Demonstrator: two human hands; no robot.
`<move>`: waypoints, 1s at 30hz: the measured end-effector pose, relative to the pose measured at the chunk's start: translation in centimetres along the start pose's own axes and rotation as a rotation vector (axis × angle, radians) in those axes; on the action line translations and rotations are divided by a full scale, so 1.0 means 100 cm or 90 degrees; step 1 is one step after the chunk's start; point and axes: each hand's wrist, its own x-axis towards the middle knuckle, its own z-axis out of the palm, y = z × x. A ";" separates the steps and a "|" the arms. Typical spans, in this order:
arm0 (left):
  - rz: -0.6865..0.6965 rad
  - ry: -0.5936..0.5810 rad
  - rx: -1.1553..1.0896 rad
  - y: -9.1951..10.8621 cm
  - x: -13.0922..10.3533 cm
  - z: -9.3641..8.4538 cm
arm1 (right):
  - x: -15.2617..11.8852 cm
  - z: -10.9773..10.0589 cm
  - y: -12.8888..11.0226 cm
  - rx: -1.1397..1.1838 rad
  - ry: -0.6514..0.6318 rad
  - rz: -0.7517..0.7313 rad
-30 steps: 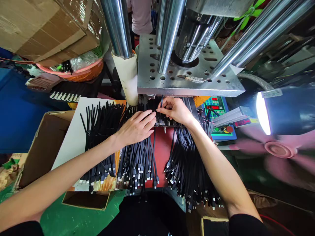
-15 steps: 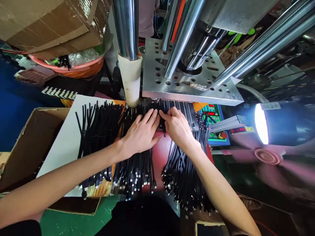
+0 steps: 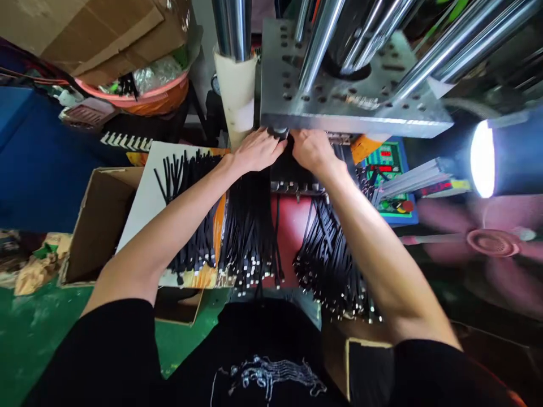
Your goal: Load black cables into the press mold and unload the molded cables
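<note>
Both arms reach forward to the front edge of a thick steel press plate (image 3: 356, 121). My left hand (image 3: 261, 151) is at the plate's left front corner beside a dark round knob (image 3: 278, 133), its thumb pointing right and its fingertips hidden. Just across from it, my right hand (image 3: 313, 150) has its fingers bent inward under the plate edge, closed on something I cannot make out. Between and below the hands lies a black block (image 3: 291, 169) with small metal parts along its front edge. Black cables with metal plugs (image 3: 250, 237) hang in a bundle in front of my left hand.
More black cables (image 3: 331, 254) fan out at the right, and another bundle (image 3: 190, 164) lies on a white board (image 3: 138, 198). A control panel (image 3: 390, 155), a lit lamp (image 3: 483, 158) and a spinning pink fan (image 3: 492, 243) are on the right. An open carton (image 3: 95, 226) stands left.
My hands have moved forward from the work spot in front of the press to under the plate's edge. The black block now shows between them. The camera view has tilted downward.
</note>
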 end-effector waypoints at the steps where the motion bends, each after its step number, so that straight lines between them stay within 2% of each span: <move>1: 0.015 0.001 -0.038 0.011 -0.019 -0.007 | -0.028 -0.009 -0.010 0.020 0.001 -0.004; 3: 0.013 -0.008 -0.122 0.045 -0.078 -0.031 | -0.105 -0.026 -0.035 0.123 0.030 0.025; 4: -0.012 -0.038 -0.168 0.065 -0.114 -0.045 | -0.150 -0.030 -0.050 0.223 -0.027 0.022; 5: -0.044 -0.082 -0.218 0.084 -0.152 -0.059 | -0.194 -0.030 -0.065 0.339 -0.164 0.024; 6: -0.088 -0.160 -0.269 0.103 -0.190 -0.071 | -0.236 -0.023 -0.081 0.433 -0.306 0.049; 7: -0.133 -0.259 -0.307 0.118 -0.226 -0.079 | -0.271 -0.010 -0.096 0.490 -0.399 0.116; 8: -0.176 -0.365 -0.325 0.130 -0.259 -0.083 | -0.299 0.007 -0.111 0.528 -0.432 0.208; 10: -0.277 -0.506 -0.315 0.146 -0.307 -0.076 | -0.332 0.047 -0.136 0.670 -0.431 0.359; 12: -0.385 -0.555 -0.310 0.155 -0.333 -0.054 | -0.342 0.079 -0.152 0.815 -0.396 0.426; 13: -0.437 -0.535 -0.329 0.160 -0.339 -0.040 | -0.344 0.087 -0.156 0.861 -0.385 0.410; 15: -0.534 -0.425 -0.436 0.171 -0.340 -0.013 | -0.348 0.087 -0.153 0.876 -0.389 0.307; 17: -0.607 -0.287 -0.596 0.183 -0.333 0.007 | -0.358 0.071 -0.139 0.843 -0.434 0.178; 19: -0.632 -0.207 -0.728 0.194 -0.322 0.018 | -0.370 0.049 -0.118 0.811 -0.483 0.137; 20: -0.628 -0.189 -0.765 0.198 -0.316 0.022 | -0.376 0.040 -0.106 0.804 -0.499 0.162; 22: -0.599 -0.165 -0.787 0.201 -0.302 0.028 | -0.384 0.026 -0.086 0.830 -0.473 0.306; 23: -0.586 -0.152 -0.778 0.201 -0.295 0.030 | -0.386 0.022 -0.079 0.856 -0.416 0.407; 26: -0.561 -0.112 -0.688 0.196 -0.274 0.035 | -0.387 0.020 -0.074 0.914 -0.156 0.679; 28: -0.546 -0.091 -0.606 0.192 -0.263 0.033 | -0.385 0.022 -0.082 0.928 -0.040 0.751; 30: -0.543 -0.095 -0.583 0.190 -0.256 0.028 | -0.388 0.023 -0.094 0.932 -0.010 0.744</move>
